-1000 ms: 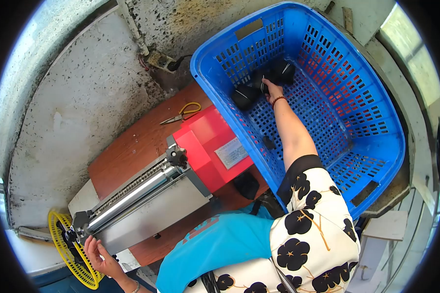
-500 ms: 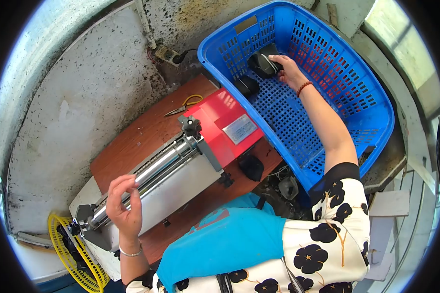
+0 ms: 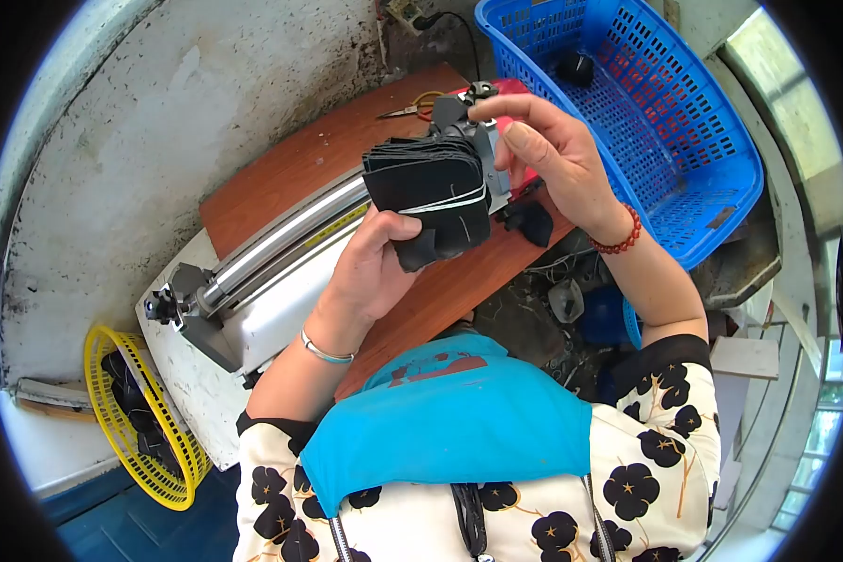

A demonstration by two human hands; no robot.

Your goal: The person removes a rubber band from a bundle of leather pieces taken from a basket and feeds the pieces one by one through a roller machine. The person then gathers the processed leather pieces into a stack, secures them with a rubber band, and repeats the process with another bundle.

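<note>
My left hand (image 3: pixel 370 267) is closed around a thick bundle of flat black pieces (image 3: pixel 445 187), which look like leather or fabric cuts. A white band (image 3: pixel 445 203) runs across the bundle, and my thumb presses on its lower face. Just right of the bundle, my right hand (image 3: pixel 567 169) has its fingers stretched and apart, with nothing plainly held. Below both hands lies a roller machine with a long metal roller (image 3: pixel 290 239) and a red end housing (image 3: pixel 510 89), partly hidden by the bundle and the right hand.
At the upper right stands a blue basket (image 3: pixel 674 225) with a black bundle (image 3: pixel 574 68) inside. Yellow-handled scissors (image 3: pixel 412 110) lie on the brown tabletop (image 3: pixel 281 173) behind the machine. A yellow basket (image 3: pixel 197 468) at the lower left holds black pieces. A dark item (image 3: pixel 534 225) sits near the table edge.
My right hand has come out of the blue basket toward the machine. The black bundle it was grasping there is now in my left hand, which has moved right. The view has shifted.
</note>
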